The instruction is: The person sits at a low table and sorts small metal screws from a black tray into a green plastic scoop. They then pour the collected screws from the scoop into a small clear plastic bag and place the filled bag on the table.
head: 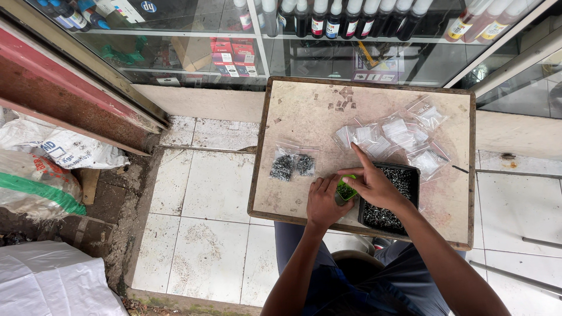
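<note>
My left hand (324,202) rests on the near edge of a small wooden table (304,114) and holds a small green cup (345,190) with dark bits in it. My right hand (373,182) is over the cup, index finger stretched out, thumb and fingers pinched at the cup's rim. Right beside it sits a black tray (410,175) full of small dark screws. Two small clear bags filled with dark screws (291,165) lie to the left of my hands. Several empty clear bags (398,136) lie spread across the far right of the table.
A glass display case (328,41) with bottles and red boxes stands behind the table. White floor tiles (211,193) lie to the left, with filled sacks (47,169) and rubble beyond. A stool (351,257) shows under my lap.
</note>
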